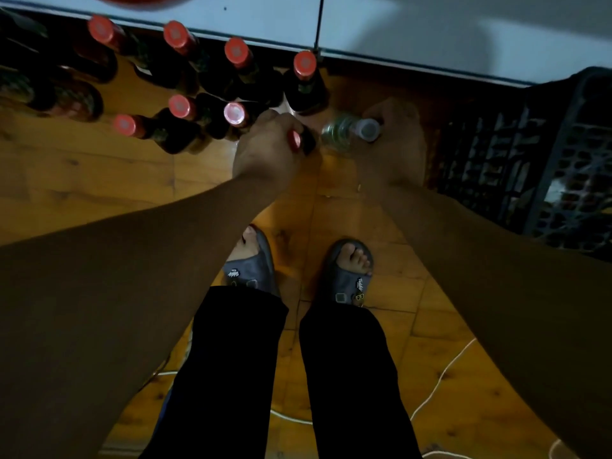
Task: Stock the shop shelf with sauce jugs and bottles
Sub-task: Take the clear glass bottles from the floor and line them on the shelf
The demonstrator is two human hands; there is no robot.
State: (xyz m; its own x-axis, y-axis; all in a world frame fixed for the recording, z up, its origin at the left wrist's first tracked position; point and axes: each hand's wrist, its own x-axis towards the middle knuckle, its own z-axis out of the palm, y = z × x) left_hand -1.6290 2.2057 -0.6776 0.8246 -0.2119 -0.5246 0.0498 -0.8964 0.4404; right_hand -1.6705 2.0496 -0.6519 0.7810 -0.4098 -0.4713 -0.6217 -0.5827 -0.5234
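A: Left hand [265,150]?

B: Fingers curled tight round a dark bottle [308,143]. Its red cap [294,140] shows at the knuckles, with the dark glass just right of it. The rest is hidden in the fist, so I cannot read the long axis.

A: Right hand [394,144]?

B: It grips a clear bottle [336,130] near the neck. The long axis lies roughly left-right in view and is tilted. The grey cap [367,129] points right and up toward the camera, and the body sticks out left of the fingers, nearly meeting the dark bottle.

A: Position of both?

B: Held above the floor [99,180], just in front of the standing bottles [236,51]. Those are upright with red caps toward the lens, below the pale shelf edge [397,58]. A black crate [530,154] sits just right of the right hand.

A: Any writing?

B: Bottle labels are dark and blurred, nothing legible. The sandals [347,279] carry a small script word, too small to read with confidence.
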